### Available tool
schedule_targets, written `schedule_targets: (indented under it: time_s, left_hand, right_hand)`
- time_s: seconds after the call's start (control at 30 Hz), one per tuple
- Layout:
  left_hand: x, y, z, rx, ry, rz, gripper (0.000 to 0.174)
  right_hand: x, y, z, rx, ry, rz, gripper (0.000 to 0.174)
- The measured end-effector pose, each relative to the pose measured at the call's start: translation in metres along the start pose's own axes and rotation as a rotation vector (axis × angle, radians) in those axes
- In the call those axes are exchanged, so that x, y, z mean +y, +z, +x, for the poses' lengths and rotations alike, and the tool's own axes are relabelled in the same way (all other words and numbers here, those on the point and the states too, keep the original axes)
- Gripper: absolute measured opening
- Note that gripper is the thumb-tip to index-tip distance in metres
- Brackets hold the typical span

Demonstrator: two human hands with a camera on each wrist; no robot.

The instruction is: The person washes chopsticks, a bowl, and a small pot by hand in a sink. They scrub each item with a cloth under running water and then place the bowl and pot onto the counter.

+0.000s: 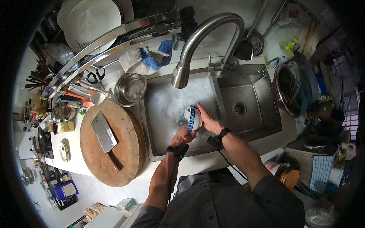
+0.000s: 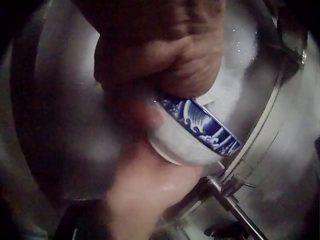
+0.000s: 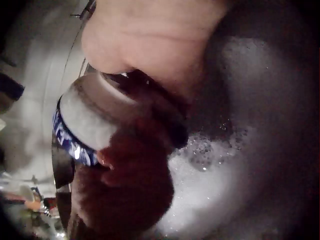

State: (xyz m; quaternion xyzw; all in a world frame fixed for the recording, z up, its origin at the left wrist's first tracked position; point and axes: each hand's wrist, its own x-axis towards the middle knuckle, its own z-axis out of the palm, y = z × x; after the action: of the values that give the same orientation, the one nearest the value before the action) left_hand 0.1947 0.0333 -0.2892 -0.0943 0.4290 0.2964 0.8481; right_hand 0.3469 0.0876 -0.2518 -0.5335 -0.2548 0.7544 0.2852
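A white bowl with a blue patterned band around its rim (image 1: pixel 194 121) is held tilted on its side over the left sink basin. My left hand (image 1: pixel 182 135) grips it from the near side, its fingertips on the white wall in the right wrist view. On the far right side my right hand (image 1: pixel 209 121) holds the bowl, its palm close against the base. Both hands overlap the bowl (image 2: pixel 182 142) in the left wrist view, and the right fingers are mostly hidden there. A small whitish piece (image 1: pixel 186 113) shows at the bowl's mouth. Foamy water (image 1: pixel 171 98) lies below.
A steel faucet (image 1: pixel 186 68) arches over the basin. To the right is a second basin (image 1: pixel 251 110) with a drain. At left, a cleaver (image 1: pixel 103 131) lies on a round wooden board (image 1: pixel 131 152). A steel bowl (image 1: pixel 131 89) stands by the sink's back left corner.
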Motion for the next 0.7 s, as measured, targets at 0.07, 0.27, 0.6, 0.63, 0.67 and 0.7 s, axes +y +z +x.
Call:
schedule_targets:
  time_s: [0.07,0.27,0.6,0.63,0.67,0.7]
  left_hand:
    - [0.005,0.001,0.005,0.014,0.119,-0.026,0.013]
    - [0.012,-0.008,-0.005,0.184,0.453,0.424,0.017]
    - [0.007,-0.030,0.009,0.115,0.370,1.056,0.029]
    - [0.006,-0.031,0.011,0.095,0.348,1.224,0.030]
    - [0.003,-0.039,0.019,0.097,0.348,1.218,0.030]
    - [-0.003,-0.050,0.032,0.239,0.439,1.330,0.028]
  right_hand:
    - [0.013,-0.002,0.005,0.055,0.117,0.114,0.065]
    - [0.018,0.007,-0.018,0.017,-0.106,-0.465,0.077]
    - [0.038,-0.022,-0.001,0.302,-0.151,-1.352,0.035]
    - [0.040,-0.023,0.002,0.296,-0.148,-1.355,0.035]
    - [0.042,-0.025,0.010,0.240,-0.069,-1.349,0.035]
    - [0.040,-0.025,0.012,0.186,0.015,-1.340,0.034]
